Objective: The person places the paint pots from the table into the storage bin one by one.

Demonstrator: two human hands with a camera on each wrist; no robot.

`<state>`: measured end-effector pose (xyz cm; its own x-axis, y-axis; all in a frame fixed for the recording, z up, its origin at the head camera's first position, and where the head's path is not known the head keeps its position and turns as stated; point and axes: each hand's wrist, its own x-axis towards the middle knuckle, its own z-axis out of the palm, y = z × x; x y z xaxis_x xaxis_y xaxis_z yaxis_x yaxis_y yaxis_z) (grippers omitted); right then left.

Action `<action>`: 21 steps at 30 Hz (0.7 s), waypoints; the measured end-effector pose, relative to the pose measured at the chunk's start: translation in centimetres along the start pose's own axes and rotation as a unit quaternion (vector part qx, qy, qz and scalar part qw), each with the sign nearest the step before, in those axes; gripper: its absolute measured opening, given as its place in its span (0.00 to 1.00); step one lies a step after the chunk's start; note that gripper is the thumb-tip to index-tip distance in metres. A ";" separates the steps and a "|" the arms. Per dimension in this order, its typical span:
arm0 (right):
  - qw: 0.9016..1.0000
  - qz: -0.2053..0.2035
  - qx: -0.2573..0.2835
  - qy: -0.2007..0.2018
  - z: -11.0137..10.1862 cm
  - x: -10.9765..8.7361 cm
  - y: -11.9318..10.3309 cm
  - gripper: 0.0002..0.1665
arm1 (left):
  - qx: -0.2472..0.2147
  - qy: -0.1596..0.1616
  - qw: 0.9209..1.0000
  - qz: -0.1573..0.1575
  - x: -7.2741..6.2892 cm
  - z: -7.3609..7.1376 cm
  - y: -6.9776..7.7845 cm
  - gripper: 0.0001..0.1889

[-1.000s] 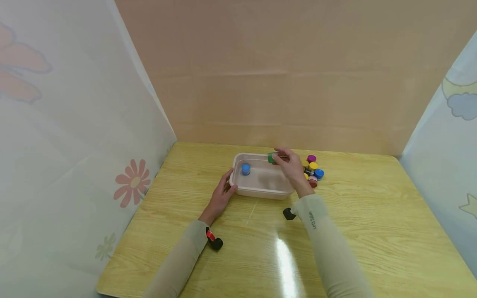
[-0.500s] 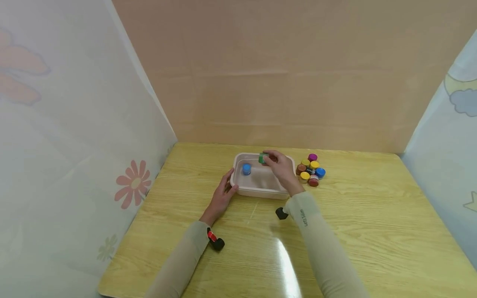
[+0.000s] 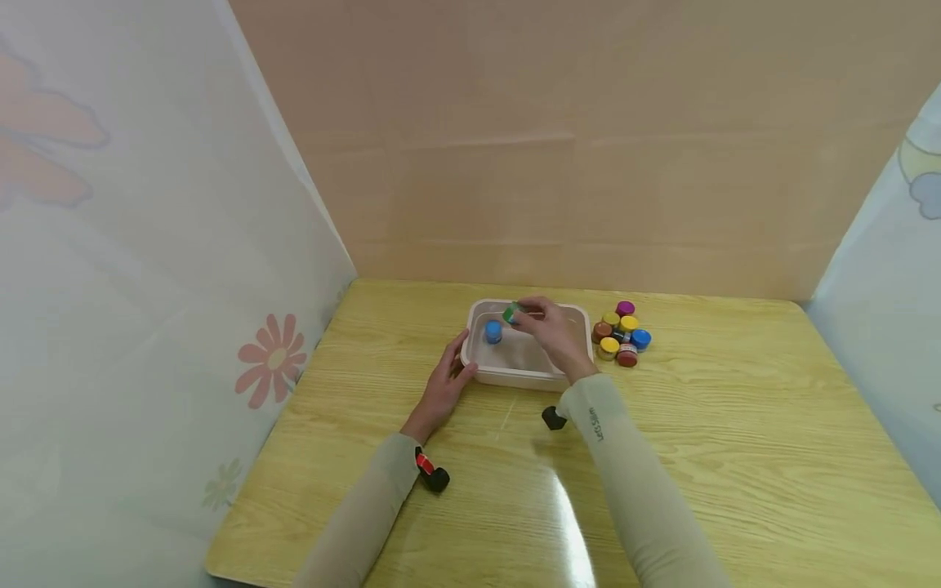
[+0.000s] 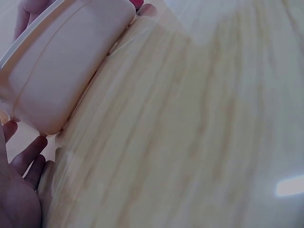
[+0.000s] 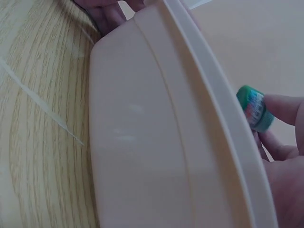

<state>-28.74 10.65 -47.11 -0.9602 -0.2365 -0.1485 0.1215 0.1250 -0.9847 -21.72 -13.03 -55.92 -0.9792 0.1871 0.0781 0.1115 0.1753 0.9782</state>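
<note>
A pale pink plastic tub (image 3: pixel 515 377) stands on the table, with one blue-lidded small jar (image 3: pixel 493 332) inside near its left end. My left hand (image 3: pixel 443 392) rests against the tub's left end, thumb toward the front corner. In the left wrist view its loosely extended fingers (image 4: pixel 29 154) meet the tub's corner. Over the tub's back part, my right hand (image 3: pixel 553 336) pinches a small jar with a green lid (image 5: pixel 255 108) between thumb and fingers. The jar is tilted, its printed label showing in the right wrist view.
Right of the tub stands a close cluster of several small jars, among them a purple-lidded jar (image 3: pixel 625 308), a blue-lidded jar (image 3: pixel 641 339) and a red jar (image 3: pixel 627 354). A brown backdrop (image 3: pixel 544 196) rises behind the wooden table (image 3: pixel 735 425).
My right hand has moved left with the green-lidded jar, further over the tub, and the jar has tilted. My left hand stays at the tub's left end.
</note>
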 end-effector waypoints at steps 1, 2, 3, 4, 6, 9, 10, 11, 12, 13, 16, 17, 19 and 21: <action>1.000 0.002 -0.008 -0.003 0.0 0.0 0.0 0.32 | 0.001 0.000 1.000 0.002 0.0 0.0 0.0 0.34; 1.000 0.002 -0.016 -0.006 0.1 -0.1 0.1 0.32 | 0.004 0.001 1.000 0.003 0.0 0.0 0.0 0.33; 1.000 0.002 -0.016 -0.009 0.1 -0.1 0.1 0.31 | 0.007 0.000 1.000 0.005 0.0 -0.1 0.0 0.33; 1.000 0.002 -0.022 -0.011 0.2 -0.2 0.2 0.31 | 0.010 0.000 1.000 0.007 0.0 -0.1 0.0 0.33; 1.000 -0.002 -0.021 -0.018 0.3 -0.3 0.3 0.31 | 0.015 0.000 1.000 0.009 -0.1 -0.2 -0.1 0.33; 0.999 -0.005 -0.022 -0.024 0.6 -0.3 0.4 0.31 | 0.019 0.001 1.000 0.010 -0.1 -0.2 -0.1 0.33; 0.999 -0.008 -0.025 -0.024 0.6 -0.3 0.5 0.31 | 0.020 0.001 1.000 0.011 -0.1 -0.2 -0.1 0.33; 0.999 -0.012 -0.026 -0.025 0.6 -0.3 0.5 0.31 | 0.022 0.001 1.000 0.011 -0.1 -0.2 -0.1 0.33; 0.999 -0.015 -0.030 -0.025 0.6 -0.2 0.6 0.31 | 0.023 0.000 1.000 0.013 -0.1 -0.2 -0.1 0.33; 0.999 -0.018 -0.035 -0.025 0.6 -0.2 0.7 0.30 | 0.024 0.000 1.000 0.014 -0.1 -0.2 0.0 0.33; 0.998 -0.028 -0.049 -0.031 0.5 0.1 0.9 0.29 | 0.028 0.000 0.999 0.017 -0.1 -0.2 0.0 0.33; 0.998 -0.032 -0.052 -0.035 0.5 0.2 1.0 0.29 | 0.027 0.000 0.999 0.019 -0.1 -0.2 0.0 0.33; 0.997 -0.035 -0.055 -0.040 0.5 0.3 1.1 0.28 | 0.027 0.001 0.999 0.021 -0.1 -0.2 0.0 0.33; 0.997 -0.034 -0.062 -0.040 0.6 0.4 1.2 0.27 | 0.025 0.001 0.999 0.022 -0.1 -0.2 0.0 0.33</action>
<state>-28.80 10.11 -48.37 -0.9415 -0.3240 -0.0932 0.0194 0.2238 -0.9745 -21.67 -13.26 -55.93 -0.9735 0.1936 0.1219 0.1634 0.2156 0.9627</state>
